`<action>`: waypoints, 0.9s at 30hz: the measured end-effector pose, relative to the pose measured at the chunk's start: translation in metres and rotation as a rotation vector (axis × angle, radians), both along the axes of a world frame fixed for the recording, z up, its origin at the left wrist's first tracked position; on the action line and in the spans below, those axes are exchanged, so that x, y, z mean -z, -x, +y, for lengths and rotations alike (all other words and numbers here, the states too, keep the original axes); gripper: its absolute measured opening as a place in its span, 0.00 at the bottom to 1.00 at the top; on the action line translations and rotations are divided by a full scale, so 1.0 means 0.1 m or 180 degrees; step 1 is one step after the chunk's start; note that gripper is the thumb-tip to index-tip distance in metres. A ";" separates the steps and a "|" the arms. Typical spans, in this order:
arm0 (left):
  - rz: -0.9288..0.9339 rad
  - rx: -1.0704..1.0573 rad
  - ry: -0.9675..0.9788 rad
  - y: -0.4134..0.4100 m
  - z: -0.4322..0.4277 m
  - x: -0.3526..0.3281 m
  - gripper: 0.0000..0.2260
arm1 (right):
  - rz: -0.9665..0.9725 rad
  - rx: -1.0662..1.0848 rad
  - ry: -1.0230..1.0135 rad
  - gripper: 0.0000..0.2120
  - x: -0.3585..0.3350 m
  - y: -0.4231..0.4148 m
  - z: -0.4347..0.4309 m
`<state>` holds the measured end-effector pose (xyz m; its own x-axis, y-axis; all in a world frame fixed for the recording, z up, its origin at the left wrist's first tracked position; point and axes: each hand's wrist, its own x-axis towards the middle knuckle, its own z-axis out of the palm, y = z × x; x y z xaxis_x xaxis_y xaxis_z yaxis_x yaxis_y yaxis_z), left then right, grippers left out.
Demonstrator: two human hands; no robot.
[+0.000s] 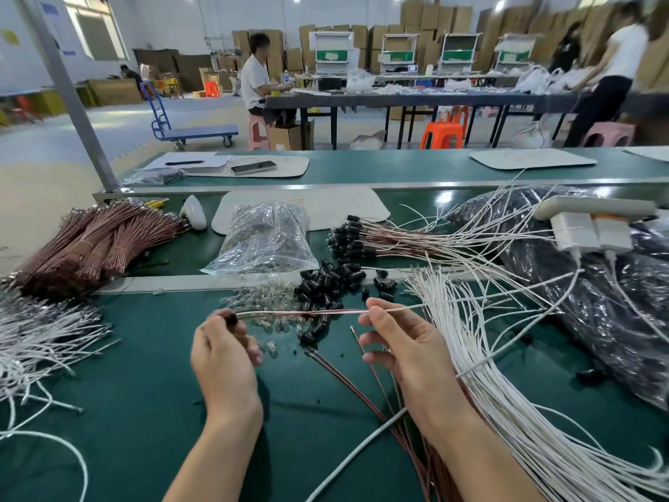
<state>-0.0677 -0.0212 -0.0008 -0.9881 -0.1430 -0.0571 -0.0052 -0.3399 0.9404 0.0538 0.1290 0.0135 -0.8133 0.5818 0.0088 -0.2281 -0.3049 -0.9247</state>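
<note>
left hand (224,351) pinches black cap (231,318) on wire end | right hand (402,344) pinches wire pair (307,313) | held level above bench (144,375)

Two hands (224,360) (405,342), perhaps one held wire (307,313), one phone (253,167), one pen (184,162).

We see bundled brown wires (94,240) at far left, a clear bag of bulbs (266,240) mid-table, a phone (253,167) and pen (184,162) over the far belt (398,164), and a blue trolley (195,132) beyond.
</note>
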 end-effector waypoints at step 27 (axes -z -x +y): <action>0.1701 0.1654 0.3210 1.62 2.03 -0.37 0.13 | -0.1486 0.0111 -0.0898 0.18 -0.57 0.97 2.12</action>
<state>-0.2297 0.1818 0.0361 -0.8066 0.5229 0.2756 0.5390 0.4592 0.7061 -0.0436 0.3408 0.0710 -0.7483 0.6359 -0.1890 0.2208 -0.0299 -0.9749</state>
